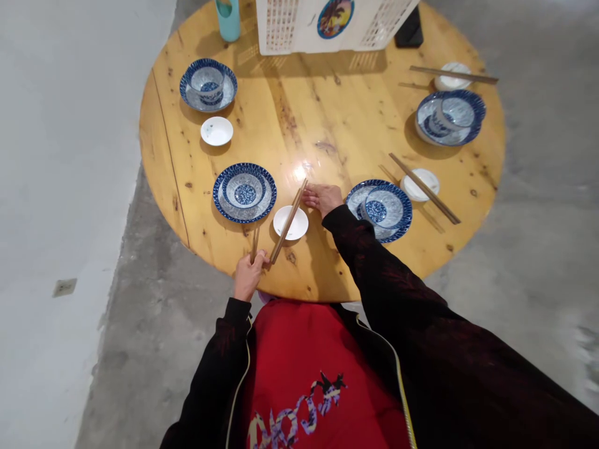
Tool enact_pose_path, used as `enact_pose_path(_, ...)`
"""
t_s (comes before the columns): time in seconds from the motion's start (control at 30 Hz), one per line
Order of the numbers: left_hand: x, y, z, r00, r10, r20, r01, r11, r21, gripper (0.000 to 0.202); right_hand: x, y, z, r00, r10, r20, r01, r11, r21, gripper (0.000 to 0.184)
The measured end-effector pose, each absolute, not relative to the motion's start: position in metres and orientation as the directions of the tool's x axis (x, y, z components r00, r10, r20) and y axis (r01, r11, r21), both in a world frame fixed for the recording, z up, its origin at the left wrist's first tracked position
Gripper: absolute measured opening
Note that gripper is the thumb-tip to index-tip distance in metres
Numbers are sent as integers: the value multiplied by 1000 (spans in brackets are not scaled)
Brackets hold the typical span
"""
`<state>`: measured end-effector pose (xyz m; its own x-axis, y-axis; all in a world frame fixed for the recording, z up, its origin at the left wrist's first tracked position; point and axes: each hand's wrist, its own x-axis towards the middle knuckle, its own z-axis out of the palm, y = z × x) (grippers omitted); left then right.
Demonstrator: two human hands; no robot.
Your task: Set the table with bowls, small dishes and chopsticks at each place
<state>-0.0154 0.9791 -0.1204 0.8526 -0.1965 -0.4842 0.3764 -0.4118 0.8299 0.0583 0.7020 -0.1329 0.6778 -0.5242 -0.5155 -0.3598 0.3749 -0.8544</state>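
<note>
At the table's near edge, my left hand is closed around a pair of chopsticks pointing away from me. Its thumb reaches the near end of another pair of chopsticks, which lies slanted across a small white dish. My right hand has its fingers stretched out beside the far tips of that second pair; whether they touch is hard to tell. A blue-patterned plate with a glass bowl on it sits left of the dish. Another blue-rimmed plate with a glass bowl is partly behind my right sleeve.
Chopsticks rest over a white dish at right; further back are more chopsticks and stacked bowls. At left stand stacked bowls and a white dish. A white basket, turquoise holder and black object stand behind.
</note>
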Motion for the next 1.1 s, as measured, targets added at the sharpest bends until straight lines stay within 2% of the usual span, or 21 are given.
enact_pose_path(0.13, -18, 995, -100, 892, -132, -432, 364, -359, 860, 40, 36, 700, -130, 670, -661, -338, -256, 222, -941, 14)
enact_pose_path(0.23, -22, 1008, -88, 904, -59, -423, 381, -334, 862, 44, 12, 709, -115, 722, -678, -135, -148, 39, -988, 19)
enact_pose_path(0.33, -28, 1018, -78, 913, 2, -409, 387, -327, 862, 46, -12, 734, -89, 793, -608, -25, -80, -64, -995, 21)
enact_pose_path(0.47, -36, 1024, -67, 920, 14, -392, 372, -349, 860, 50, -32, 788, -60, 919, -393, -38, -63, -50, -997, 18)
enact_pose_path(0.6, -39, 1026, -60, 927, -101, -361, 293, -407, 865, 51, -35, 842, -50, 990, -127, 61, 42, -145, -989, 18)
enact_pose_path(0.7, -35, 1033, -58, 916, -219, -337, 221, -425, 878, 52, -32, 874, -50, 987, -21, 159, 152, -199, -968, 25)
enact_pose_path(0.87, -21, 1072, -58, 865, -363, -346, 198, -386, 901, 60, -28, 926, -44, 979, -25, 204, 196, -178, -964, 20)
enact_pose_path(0.97, -7, 1111, -55, 816, -466, -343, 165, -381, 910, 64, -25, 963, -33, 993, -27, 115, 113, -69, -991, 17)
enact_pose_path(1.1, 16, 1170, -44, 748, -593, -300, 114, -331, 937, 62, -14, 1017, -22, 999, 21, -39, -41, 102, -994, 25)
